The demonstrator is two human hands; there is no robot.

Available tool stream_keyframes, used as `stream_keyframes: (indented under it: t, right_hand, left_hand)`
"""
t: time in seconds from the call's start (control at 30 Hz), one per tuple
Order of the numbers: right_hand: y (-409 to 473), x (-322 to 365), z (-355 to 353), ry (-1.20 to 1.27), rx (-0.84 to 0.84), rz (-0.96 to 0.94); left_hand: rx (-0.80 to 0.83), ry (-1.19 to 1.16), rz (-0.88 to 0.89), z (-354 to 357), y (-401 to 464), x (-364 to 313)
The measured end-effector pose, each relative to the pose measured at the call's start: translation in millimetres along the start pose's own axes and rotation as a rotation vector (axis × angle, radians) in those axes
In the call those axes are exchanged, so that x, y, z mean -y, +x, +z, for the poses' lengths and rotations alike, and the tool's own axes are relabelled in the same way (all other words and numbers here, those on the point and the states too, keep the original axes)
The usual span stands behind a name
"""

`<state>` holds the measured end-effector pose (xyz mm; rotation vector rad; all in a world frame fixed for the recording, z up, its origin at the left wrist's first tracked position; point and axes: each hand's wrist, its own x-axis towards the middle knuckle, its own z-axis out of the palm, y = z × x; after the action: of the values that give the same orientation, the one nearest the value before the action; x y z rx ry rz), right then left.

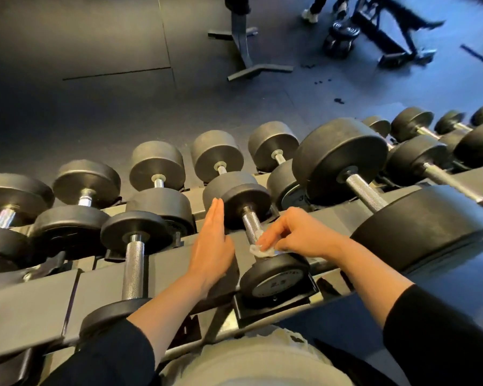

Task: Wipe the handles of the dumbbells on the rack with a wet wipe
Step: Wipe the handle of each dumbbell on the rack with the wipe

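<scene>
A small black dumbbell (273,277) marked 2.5 lies on the upper rail of the rack (34,305), its knurled steel handle (251,222) pointing away from me. My right hand (299,232) pinches a crumpled white wet wipe (260,250) against the near end of that handle. My left hand (211,246) is flat with straight fingers, resting beside the dumbbell's far head (246,204) on the rack rail. It holds nothing.
Several more black dumbbells fill both rails: one with a long handle (133,266) to the left, a large one (343,160) to the right. Beyond the rack lie dark floor mats, a stand's metal base (251,68), a bench frame and a person's feet (311,15).
</scene>
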<state>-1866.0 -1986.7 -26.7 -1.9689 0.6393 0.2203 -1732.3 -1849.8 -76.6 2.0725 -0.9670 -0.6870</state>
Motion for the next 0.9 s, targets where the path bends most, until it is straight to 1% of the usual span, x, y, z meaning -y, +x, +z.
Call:
stream_keyframes:
  t: [0.07,0.1,0.13,0.2,0.27,0.47,0.53,0.63,0.73,0.9]
  right_hand:
    - [10,7,7,-0.068,-0.197,-0.004]
    - [14,10,11,-0.104,-0.263,0.009]
    - [19,12,14,-0.148,-0.287,0.02]
    - [24,12,20,-0.241,-0.26,0.01]
    - [24,11,22,-0.283,-0.219,-0.001]
    - [4,22,12,-0.216,-0.065,0.093]
    - [-2,26,10,-0.229,-0.067,0.106]
    - [-6,30,1,-0.206,-0.195,0.088]
    - [-9,30,-23,-0.217,-0.363,0.131]
    - [-23,20,-76,-0.318,-0.508,0.24]
  left_hand:
    - [0.008,-0.015,0.004,-4,5,3]
    - [0.012,-0.013,0.007,-4,7,5]
    - [0.017,-0.011,0.017,-5,9,6]
    - [0.029,-0.01,0.059,-4,11,7]
    - [0.014,0.011,0.098,-3,12,7]
    - [-0.031,-0.044,0.199,7,18,-6]
    - [-0.007,-0.088,0.227,10,22,-14]
    - [0.02,-0.123,0.294,10,32,-30]
    - [0.043,-0.119,0.352,10,50,-49]
    - [0.139,-0.171,0.43,22,82,-73]
